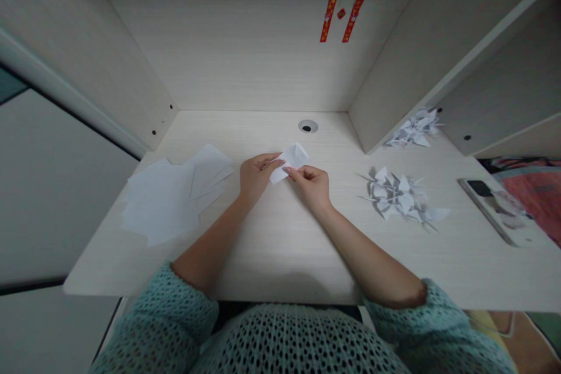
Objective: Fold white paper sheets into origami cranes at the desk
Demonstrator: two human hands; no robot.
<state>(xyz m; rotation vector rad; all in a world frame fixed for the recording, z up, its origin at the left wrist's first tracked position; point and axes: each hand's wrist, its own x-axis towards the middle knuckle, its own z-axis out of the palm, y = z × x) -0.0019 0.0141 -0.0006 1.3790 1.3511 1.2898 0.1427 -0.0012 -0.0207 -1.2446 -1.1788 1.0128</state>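
Pinching a small folded paper point(291, 160) between them, the left hand point(256, 178) and right hand point(309, 188) sat near the middle of the table point(280, 257), a little in front of a round grommet point(308, 126). The left grip was narrow, its fingers curled over the paper's left side, and the right grip was just as narrow, its fingertips point(291, 170) pressed against the lower edge. The paper seemed lifted slightly off the table (hard to be sure from overhead). It was crisp and white, creased into an angular, pointed shape.

To the left of the hands, plain white sheets point(162, 201) lay flat and overlapping, thin, matte and unfolded. To the right sat two heaps of white paper cranes, all spiky wings and sharp necks: a nearer heap point(397, 196) and a farther one point(414, 128) against a side panel point(385, 64). Judging by those heaps, plenty of folding looked done, while the loose sheets looked like what was left.

Farther right, a phone point(491, 213) lay near the table's edge, beside a patch of red cloth point(541, 198). Teal open-knit sleeves point(153, 315) were pushed back from both forearms, and red paper strips point(342, 17) decorated the pale wood-grain back panel.
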